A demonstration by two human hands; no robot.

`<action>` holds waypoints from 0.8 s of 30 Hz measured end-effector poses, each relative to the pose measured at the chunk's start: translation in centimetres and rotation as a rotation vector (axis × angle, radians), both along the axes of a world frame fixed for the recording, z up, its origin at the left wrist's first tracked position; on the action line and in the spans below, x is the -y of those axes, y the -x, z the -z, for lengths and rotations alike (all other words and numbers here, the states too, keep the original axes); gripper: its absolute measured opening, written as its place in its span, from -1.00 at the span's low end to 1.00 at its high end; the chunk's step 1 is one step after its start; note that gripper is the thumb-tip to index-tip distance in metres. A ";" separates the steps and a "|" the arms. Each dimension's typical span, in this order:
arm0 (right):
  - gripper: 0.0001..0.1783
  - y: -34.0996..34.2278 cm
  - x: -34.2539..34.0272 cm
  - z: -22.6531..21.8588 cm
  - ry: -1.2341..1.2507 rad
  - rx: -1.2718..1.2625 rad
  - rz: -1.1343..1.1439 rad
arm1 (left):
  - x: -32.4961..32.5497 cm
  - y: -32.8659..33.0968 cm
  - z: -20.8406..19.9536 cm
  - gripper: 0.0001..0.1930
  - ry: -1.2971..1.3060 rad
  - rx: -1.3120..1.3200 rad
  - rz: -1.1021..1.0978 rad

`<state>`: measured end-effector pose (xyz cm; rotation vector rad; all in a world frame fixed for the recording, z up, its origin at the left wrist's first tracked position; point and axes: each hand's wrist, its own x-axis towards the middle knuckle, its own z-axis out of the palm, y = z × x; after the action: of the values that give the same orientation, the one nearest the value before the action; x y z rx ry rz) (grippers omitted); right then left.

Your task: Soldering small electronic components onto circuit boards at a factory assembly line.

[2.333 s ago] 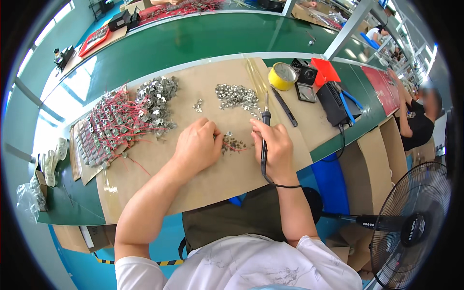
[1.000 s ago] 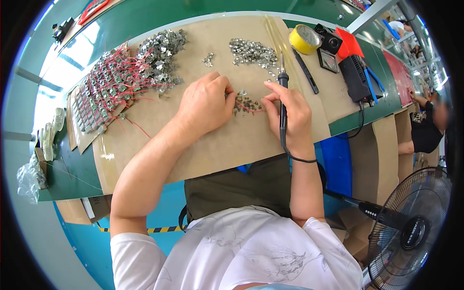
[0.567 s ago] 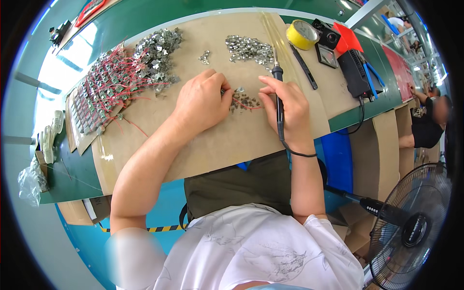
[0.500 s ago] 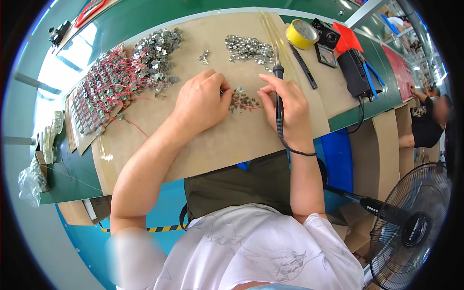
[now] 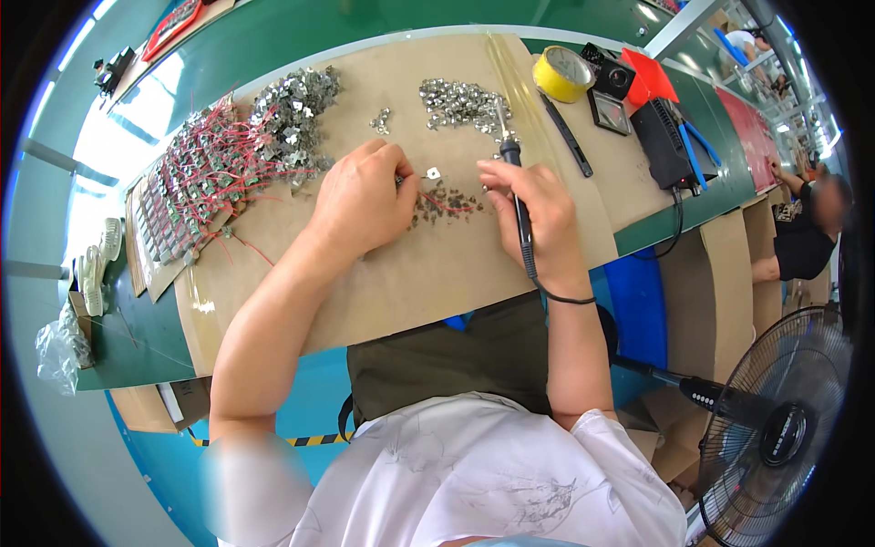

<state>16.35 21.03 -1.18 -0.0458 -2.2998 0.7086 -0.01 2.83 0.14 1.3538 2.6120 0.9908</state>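
My left hand [image 5: 367,196] is closed, thumb and forefinger pinched on a small metal piece, mostly hidden, with a thin red wire [image 5: 448,206] running out toward the right. In my right hand [image 5: 542,211] lies a black-handled soldering iron [image 5: 522,223], its tip pointing away from me; thumb and forefinger are bent close together in front. Between the hands sits a scatter of small dark parts [image 5: 445,202]. A small bright square plate [image 5: 433,172] lies just beyond them. Farther off is a pile of shiny metal pieces [image 5: 460,103], with a few more [image 5: 381,120] to its left.
At left, metal plates with red wires [image 5: 196,159] form a large heap on cardboard. Yellow tape [image 5: 562,73], a black pen-like tool [image 5: 567,137], a black box [image 5: 663,141] and blue-handled pliers [image 5: 690,155] stand at right. A fan [image 5: 784,433] and another person [image 5: 807,228] are farther right.
My left hand has shifted slightly left and nearer. The right hand and soldering iron have moved a little left, the tip coming nearer. The small square plate now shows more plainly.
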 end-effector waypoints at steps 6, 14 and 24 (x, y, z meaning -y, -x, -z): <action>-0.47 0.1 0.1 -0.1 -0.010 0.004 -0.014 | 1.0 1.9 -0.2 -0.86 0.037 0.005 -0.037; -0.49 0.0 0.1 -0.4 0.049 0.016 0.001 | 0.4 1.2 -0.6 -0.82 -0.259 -0.014 0.026; -0.52 0.6 0.4 -0.3 0.006 0.017 -0.009 | -1.1 -1.8 -0.3 -0.90 -0.291 0.166 0.146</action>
<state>15.79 20.67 -0.92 -0.0452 -2.3156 0.7225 1.78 3.98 0.48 1.4215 2.2809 1.4336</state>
